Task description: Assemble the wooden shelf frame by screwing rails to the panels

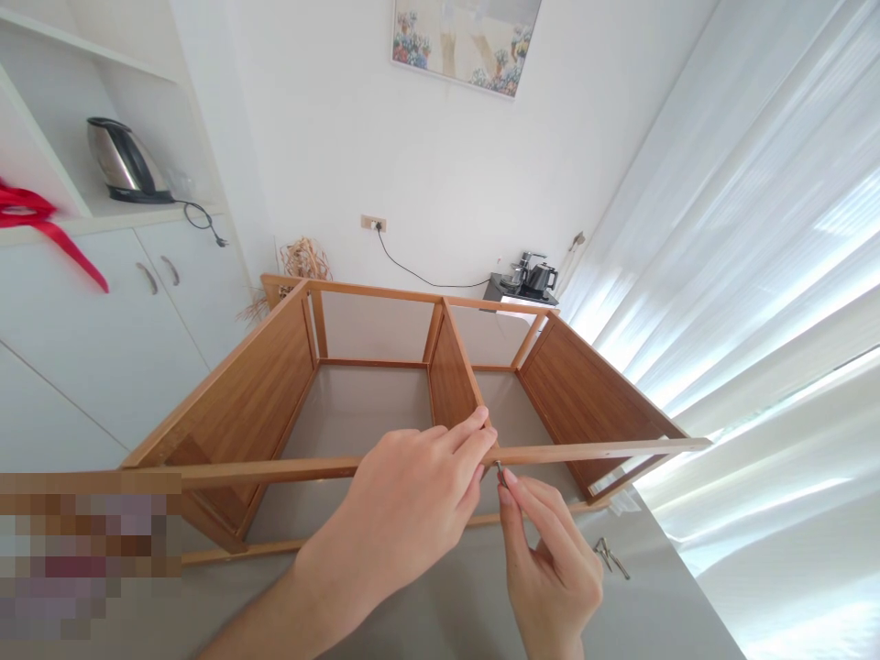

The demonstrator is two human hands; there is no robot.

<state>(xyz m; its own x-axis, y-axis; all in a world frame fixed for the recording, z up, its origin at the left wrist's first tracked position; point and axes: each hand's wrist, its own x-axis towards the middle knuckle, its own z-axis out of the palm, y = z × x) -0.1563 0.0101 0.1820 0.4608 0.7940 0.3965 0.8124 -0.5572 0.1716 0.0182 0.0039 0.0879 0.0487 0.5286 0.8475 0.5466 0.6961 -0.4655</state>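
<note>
The smooth grey worktop, cut off below, has open room toward its right edge. On it stands a grained wooden frame. The left hand grasps its front rail at the divider, thumb hidden; the right hand's fingers pinch a slim metal screw by the rail, lower end covered.

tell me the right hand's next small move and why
Probably ease the metal fastener into the front rail: the right hand pinches it by the rail's lower edge, while the left hand lies over the rail beside the middle panel.
</note>
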